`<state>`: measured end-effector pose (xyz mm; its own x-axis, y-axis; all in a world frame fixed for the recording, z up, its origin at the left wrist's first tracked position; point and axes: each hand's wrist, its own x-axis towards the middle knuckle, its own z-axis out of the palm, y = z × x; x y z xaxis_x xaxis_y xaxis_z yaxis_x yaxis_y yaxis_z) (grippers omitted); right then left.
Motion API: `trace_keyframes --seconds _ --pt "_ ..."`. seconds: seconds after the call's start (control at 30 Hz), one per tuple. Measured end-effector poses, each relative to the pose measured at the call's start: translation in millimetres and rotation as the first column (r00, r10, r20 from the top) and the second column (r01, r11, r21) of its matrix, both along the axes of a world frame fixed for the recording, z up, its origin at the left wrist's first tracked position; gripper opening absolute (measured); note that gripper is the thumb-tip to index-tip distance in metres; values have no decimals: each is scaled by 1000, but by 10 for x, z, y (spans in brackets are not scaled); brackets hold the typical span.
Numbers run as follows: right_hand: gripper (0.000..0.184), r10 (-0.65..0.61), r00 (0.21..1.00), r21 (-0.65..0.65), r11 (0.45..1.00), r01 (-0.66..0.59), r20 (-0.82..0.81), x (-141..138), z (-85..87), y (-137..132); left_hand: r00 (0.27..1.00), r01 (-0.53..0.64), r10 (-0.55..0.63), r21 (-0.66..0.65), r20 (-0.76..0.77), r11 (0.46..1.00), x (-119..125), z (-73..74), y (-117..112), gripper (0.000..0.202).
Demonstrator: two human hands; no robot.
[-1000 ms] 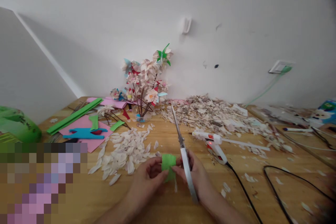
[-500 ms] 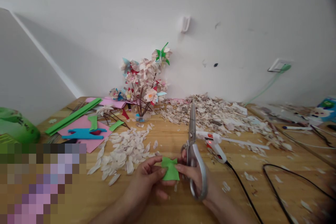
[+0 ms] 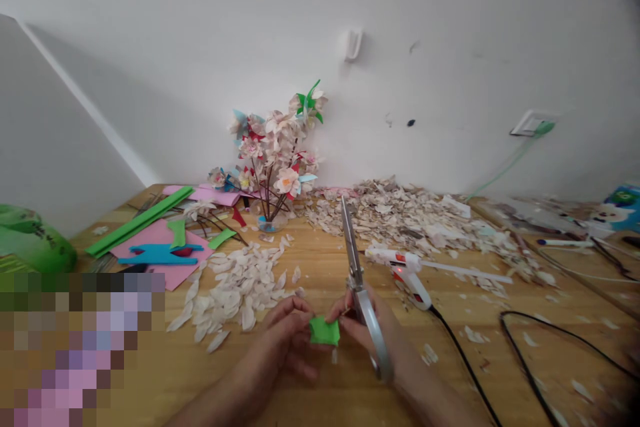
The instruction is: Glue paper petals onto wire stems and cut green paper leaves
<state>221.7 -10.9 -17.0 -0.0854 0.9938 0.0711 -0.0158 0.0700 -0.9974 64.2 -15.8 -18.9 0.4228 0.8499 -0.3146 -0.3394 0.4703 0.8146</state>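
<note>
Between my two hands, low in the middle of the view, is a small piece of green paper [image 3: 325,331]. My left hand [image 3: 286,332] is closed on its left edge, thumb and forefinger pinching it. My right hand [image 3: 367,327] keeps hold of the scissors [image 3: 367,310], whose handles rest across the hand while the blades point away and up, together. The thumb and fingertips of that same hand touch the paper's right edge. White petals [image 3: 235,290] lie in a loose pile beyond my left hand.
A white glue gun [image 3: 410,273] with a lit red light lies right of the scissors, its black cord [image 3: 463,357] trailing forward. Petal flowers on twigs [image 3: 275,153] stand at the back. Dried petals [image 3: 400,213] heap by the wall. Pink paper [image 3: 175,273] lies left.
The green paper now looks shorter, its top edge folded or bent down. The scissors' tips have swung left, and my right fingers have shifted along the paper.
</note>
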Motion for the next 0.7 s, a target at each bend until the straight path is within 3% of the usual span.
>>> trace_keyframes --seconds 0.13,0.27,0.4,0.5,0.7 --pt "22 44 999 19 999 -44 26 2 1 -15 993 -11 16 45 -114 999 36 -55 11 40" --pt "25 64 998 4 998 -64 5 26 19 -39 991 -25 34 63 -131 998 38 -80 24 37" --pt "28 9 999 -41 999 -10 -32 28 24 -53 977 -90 101 64 -190 994 41 -66 36 37" --pt "31 -42 998 -75 996 45 51 2 15 -45 970 -100 115 80 -214 992 52 -81 33 37" --pt "34 -153 971 -77 983 169 182 -23 10 1 978 -6 45 188 -204 982 -7 -45 10 25"
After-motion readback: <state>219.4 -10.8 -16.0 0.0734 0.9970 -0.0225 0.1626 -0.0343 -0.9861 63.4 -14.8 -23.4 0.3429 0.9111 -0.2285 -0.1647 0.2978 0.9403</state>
